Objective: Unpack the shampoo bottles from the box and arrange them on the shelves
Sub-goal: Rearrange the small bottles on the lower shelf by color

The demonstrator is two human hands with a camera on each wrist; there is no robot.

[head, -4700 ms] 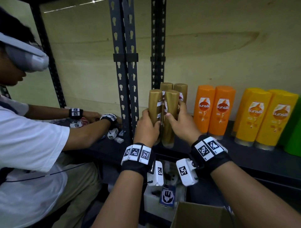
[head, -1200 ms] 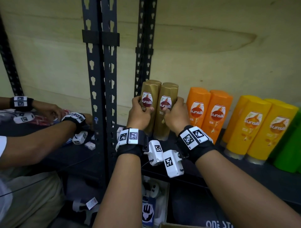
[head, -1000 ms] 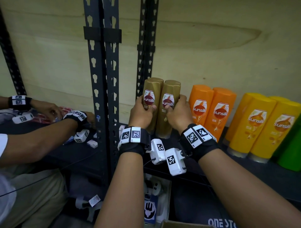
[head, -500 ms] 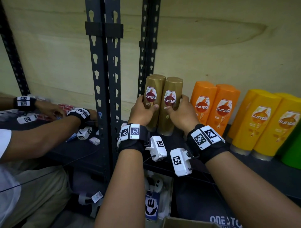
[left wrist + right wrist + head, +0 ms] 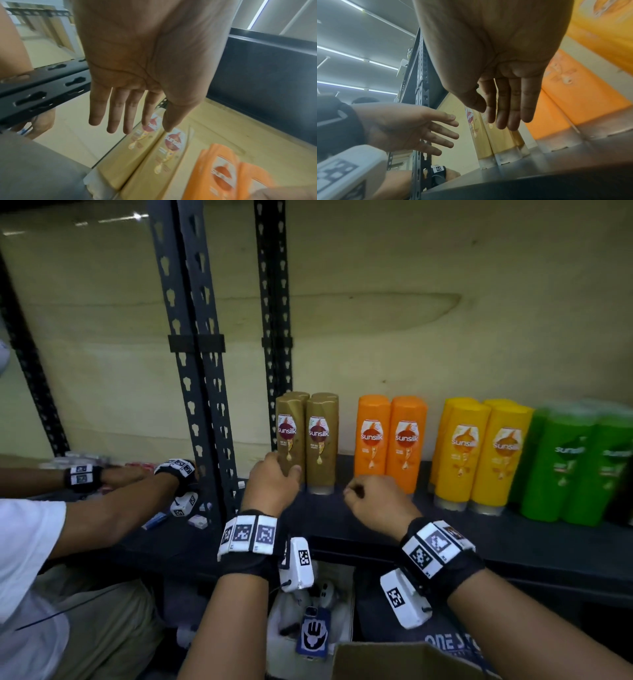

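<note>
Head view shows me the gold shampoo bottles standing upright at the left end of the shelf, labels facing out, just beside the upright post, so the row reads gold, then orange bottles, yellow bottles and green bottles, grouped by colour. My left hand hangs spread and holding nothing, as the left wrist view makes plain; whether its fingertips touch the nearest gold bottle I cannot tell. My right hand is loose and empty too, hovering over the shelf, apart from the bottles. I judge this group placed. The box sits below, at the frame's bottom edge, likely my next reach.
</note>
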